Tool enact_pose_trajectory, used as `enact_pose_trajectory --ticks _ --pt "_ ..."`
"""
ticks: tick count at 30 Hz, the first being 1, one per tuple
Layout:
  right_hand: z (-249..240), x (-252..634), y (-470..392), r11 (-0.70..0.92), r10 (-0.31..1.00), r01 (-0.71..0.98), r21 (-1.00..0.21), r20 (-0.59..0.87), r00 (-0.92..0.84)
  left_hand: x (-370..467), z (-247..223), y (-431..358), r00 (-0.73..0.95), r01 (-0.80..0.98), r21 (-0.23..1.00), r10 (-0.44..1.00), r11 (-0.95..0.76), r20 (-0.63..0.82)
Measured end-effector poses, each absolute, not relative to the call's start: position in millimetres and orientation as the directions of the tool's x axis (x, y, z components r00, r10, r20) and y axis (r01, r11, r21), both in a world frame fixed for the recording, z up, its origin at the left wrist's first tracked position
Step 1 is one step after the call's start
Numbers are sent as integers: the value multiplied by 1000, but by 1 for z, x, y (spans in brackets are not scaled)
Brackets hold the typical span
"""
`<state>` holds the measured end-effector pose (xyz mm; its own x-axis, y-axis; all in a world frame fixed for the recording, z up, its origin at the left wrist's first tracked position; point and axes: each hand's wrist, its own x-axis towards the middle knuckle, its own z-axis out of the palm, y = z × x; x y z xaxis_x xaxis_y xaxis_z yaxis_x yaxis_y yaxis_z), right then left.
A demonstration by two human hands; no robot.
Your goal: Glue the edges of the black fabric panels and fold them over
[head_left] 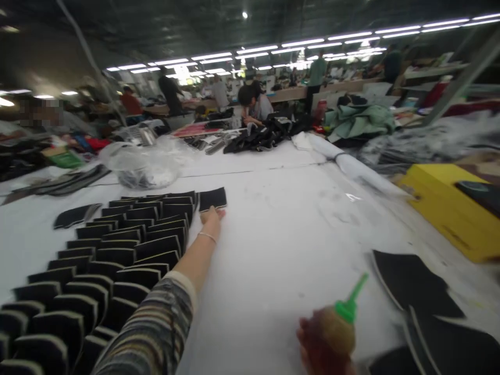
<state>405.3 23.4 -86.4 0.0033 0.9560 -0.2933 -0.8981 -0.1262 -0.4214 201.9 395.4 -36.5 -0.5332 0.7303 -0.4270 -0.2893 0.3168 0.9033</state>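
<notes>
My left hand [212, 215] reaches forward over the white tabletop [258, 250], its fingers closed on the near edge of a black fabric piece [213, 198]. That piece is at the far right end of several rows of standing black pieces [121, 255] with pale edges. Low in the view, my right hand [307, 344] is wrapped round a squeeze bottle [336, 333] with a green nozzle pointing up and right; the hand is blurred. Larger black pieces [414, 281] lie to the right of the bottle.
A yellow box [449, 208] stands at the right edge. Behind the work area lie a clear plastic bag [148, 161], a dark fabric heap [269, 130] and a white roll [351, 166]. A person [253, 99] bends over the table's far side; others stand farther back.
</notes>
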Motion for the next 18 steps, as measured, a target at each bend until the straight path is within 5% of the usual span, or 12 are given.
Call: enact_pose_trajectory --ticks 6,11,18 --pt "-45 377 24 106 950 -921 -375 -235 206 282 -34 316 -149 28 881 874 472 -463" --pt "-7 390 -3 117 969 -917 -382 -158 189 389 -30 225 309 203 834 775 512 -551" --pt "46 449 -74 216 917 -855 -472 -203 344 507 -22 156 461 249 767 624 592 -631"
